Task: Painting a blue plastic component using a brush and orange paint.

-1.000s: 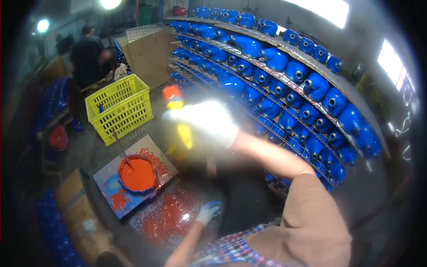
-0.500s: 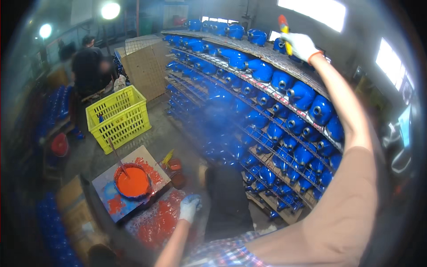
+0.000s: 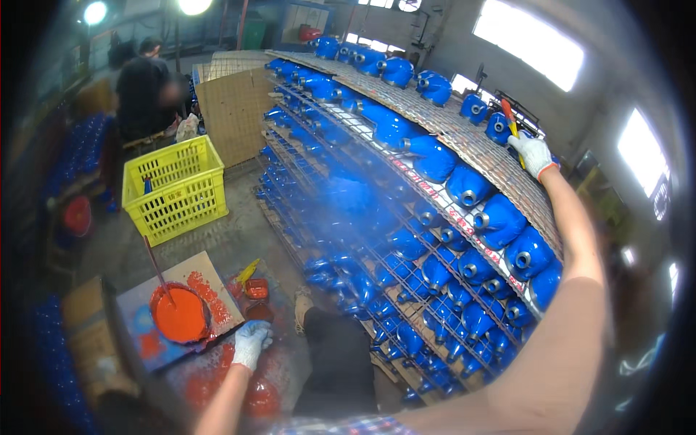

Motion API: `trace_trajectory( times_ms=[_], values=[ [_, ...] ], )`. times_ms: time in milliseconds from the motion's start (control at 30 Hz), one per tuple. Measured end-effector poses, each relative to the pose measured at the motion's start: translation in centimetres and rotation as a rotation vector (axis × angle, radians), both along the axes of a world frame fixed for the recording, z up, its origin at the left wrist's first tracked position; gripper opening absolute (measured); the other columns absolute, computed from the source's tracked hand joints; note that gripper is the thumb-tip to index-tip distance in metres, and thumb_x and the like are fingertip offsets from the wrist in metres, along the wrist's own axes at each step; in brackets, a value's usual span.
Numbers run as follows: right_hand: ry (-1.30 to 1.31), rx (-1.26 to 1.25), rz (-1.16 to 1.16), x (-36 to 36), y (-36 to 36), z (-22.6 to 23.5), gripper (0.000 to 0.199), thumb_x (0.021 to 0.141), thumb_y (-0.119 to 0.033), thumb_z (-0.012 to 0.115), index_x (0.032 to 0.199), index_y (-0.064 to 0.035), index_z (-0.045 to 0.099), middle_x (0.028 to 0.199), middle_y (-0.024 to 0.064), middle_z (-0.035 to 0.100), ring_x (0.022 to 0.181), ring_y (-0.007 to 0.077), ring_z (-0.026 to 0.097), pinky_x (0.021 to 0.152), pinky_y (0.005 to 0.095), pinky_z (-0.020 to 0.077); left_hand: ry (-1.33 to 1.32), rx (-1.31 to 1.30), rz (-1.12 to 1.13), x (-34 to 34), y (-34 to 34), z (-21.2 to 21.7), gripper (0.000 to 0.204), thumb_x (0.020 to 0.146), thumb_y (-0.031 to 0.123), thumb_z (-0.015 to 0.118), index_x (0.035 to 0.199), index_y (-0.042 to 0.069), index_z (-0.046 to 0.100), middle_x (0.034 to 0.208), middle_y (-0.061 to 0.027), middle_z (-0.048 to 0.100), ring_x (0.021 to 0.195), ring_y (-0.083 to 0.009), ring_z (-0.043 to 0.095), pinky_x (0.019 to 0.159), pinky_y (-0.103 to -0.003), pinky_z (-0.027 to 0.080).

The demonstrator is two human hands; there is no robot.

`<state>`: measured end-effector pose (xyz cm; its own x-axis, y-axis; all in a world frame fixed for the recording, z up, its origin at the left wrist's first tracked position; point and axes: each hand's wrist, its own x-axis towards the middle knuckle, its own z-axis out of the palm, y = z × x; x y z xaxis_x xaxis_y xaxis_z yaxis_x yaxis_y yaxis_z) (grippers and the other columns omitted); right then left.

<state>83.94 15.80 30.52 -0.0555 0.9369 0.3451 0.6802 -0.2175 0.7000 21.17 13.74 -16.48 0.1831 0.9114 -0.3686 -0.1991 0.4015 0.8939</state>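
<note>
My right hand (image 3: 533, 155), in a white glove, is closed round a paintbrush (image 3: 512, 127) with a yellow handle and a red tip pointing up. It is stretched out at the right end of the rack's top shelf, close to a blue-painted metal casing (image 3: 498, 126) with a round opening. Low on the left, my gloved left hand (image 3: 251, 344) has its fingers curled, and no object shows in them. It hangs to the right of a bucket of orange-red paint (image 3: 180, 315), in which a stick (image 3: 157, 268) stands tilted.
A wire rack (image 3: 428, 185) full of shiny blue castings runs along my right. The bucket's paint-stained board (image 3: 217, 290) lies left of my leg. Beyond stands a yellow crate (image 3: 177, 210) beside a cardboard sheet (image 3: 233, 109). A person in dark clothes (image 3: 141, 98) sits at the far left.
My right hand has come lower and further right with the paintbrush, toward the top shelf. My left hand has shifted left, nearer the paint bucket. The whole view has swung somewhat.
</note>
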Motion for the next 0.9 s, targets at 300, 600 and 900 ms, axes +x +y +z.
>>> trace_trajectory(
  times_ms=[300, 600, 900],
  values=[
    [0.763, 0.203, 0.154, -3.0, 0.4, -0.1, 0.025, 0.093, -0.03, 0.05, 0.098, -0.008, 0.061, 0.084, 0.0114, 0.064, 0.075, 0.0264, 0.059, 0.071, 0.0338, 0.045, -0.114, 0.034, -0.011, 1.4, -0.8, 2.0, 0.015, 0.09, -0.002, 0.052, 0.101, -0.001, 0.062, 0.079, -0.0089, 0.065, 0.058, -0.0126, 0.058, 0.051, -0.023, 0.047],
    [0.533, 0.255, 0.861, -20.6, -2.2, 3.8, 0.018, 0.079, -0.009, 0.067, 0.094, -0.0086, 0.058, 0.08, 0.0077, 0.062, 0.076, 0.0168, 0.061, 0.071, 0.0312, 0.0491, -0.105, 0.244, 0.018, -0.6, -1.5, 10.4, 0.019, 0.09, 0.003, 0.055, 0.107, 0.003, 0.063, 0.087, -0.0065, 0.067, 0.064, -0.0112, 0.061, 0.057, -0.022, 0.049],
    [1.326, 0.036, 1.046, -40.4, -5.7, -1.6, 0.02, 0.08, -0.009, 0.07, 0.081, -0.0099, 0.05, 0.101, 0.01, 0.069, 0.068, 0.0108, 0.06, 0.053, 0.0211, 0.0496, -0.196, 0.529, 0.245, -10.5, -5.6, 18.9, 0.023, 0.095, 0.018, 0.054, 0.11, 0.003, 0.063, 0.081, -0.0012, 0.066, 0.057, -0.004, 0.053, 0.05, -0.016, 0.04]
  ],
)
